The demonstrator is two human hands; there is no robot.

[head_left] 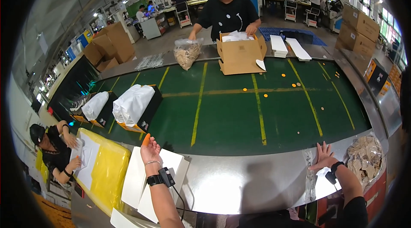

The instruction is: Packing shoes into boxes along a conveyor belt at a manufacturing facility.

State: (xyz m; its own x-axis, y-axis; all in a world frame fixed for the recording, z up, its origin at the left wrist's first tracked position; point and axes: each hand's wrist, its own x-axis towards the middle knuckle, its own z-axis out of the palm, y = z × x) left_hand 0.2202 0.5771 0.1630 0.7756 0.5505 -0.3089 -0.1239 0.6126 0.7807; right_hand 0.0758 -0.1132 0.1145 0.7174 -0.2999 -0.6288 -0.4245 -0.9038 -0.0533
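A wide green conveyor belt [231,112] with yellow lines runs across the middle, scattered with small orange discs [265,95]. On its left part lie two open black shoe boxes [147,112] stuffed with white wrapping paper [132,103], the nearer one just beyond the left hand [150,151]. At the far edge stands an open cardboard carton [240,54] with a clear bag of tan pieces [187,53] beside it, and a person in black [227,11] reaches into the carton. To the left another person in black [53,148] handles white sheets on a yellow-wrapped stack [107,168]. The steel bench [239,181] fronts the belt, carrying a stack of white sheets [135,181] under the left forearm and a second clear bag of tan pieces [366,159] at the far right. The left hand hovers over the bench edge, its grip pinched closed on a small orange piece [146,139], seemingly between thumb and fingertips, though the view is too small to be sure. The right hand [324,157] lies flat with fingers spread, grip fully open, resting on the steel beside a clear plastic strip [309,176] and holding nothing.
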